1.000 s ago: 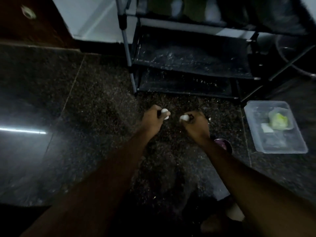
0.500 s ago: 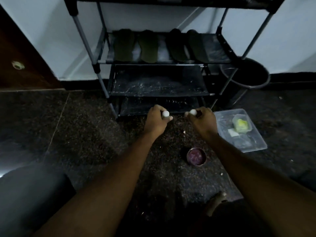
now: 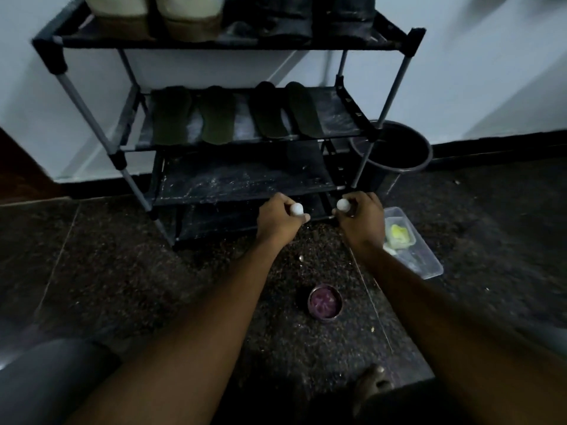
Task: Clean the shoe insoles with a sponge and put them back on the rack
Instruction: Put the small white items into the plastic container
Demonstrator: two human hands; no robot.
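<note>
Several dark insoles lie side by side on the second shelf of the black shoe rack (image 3: 89, 118): a pair on the left (image 3: 170, 116) and a pair on the right (image 3: 303, 110). A yellow-green sponge (image 3: 398, 233) sits in a clear plastic container (image 3: 431, 266) on the floor at the right. My left hand (image 3: 277, 223) and my right hand (image 3: 363, 220) hover in front of the rack's lowest shelves. Each hand is curled round a small object with a white round tip, the left tip (image 3: 297, 208) and the right tip (image 3: 343, 205). Neither hand touches an insole or the sponge.
A small bowl of purple stuff (image 3: 325, 304) stands on the dark speckled floor between my forearms. A dark bucket (image 3: 399, 150) sits behind the rack's right leg. Shoes (image 3: 190, 18) fill the top shelf. My knee (image 3: 46, 378) is low left and my foot (image 3: 372, 384) is bottom centre.
The view has tilted up, bringing the insole shelf and the top shelf into sight. Both hands keep their grip on the white-tipped objects and have drifted slightly apart.
</note>
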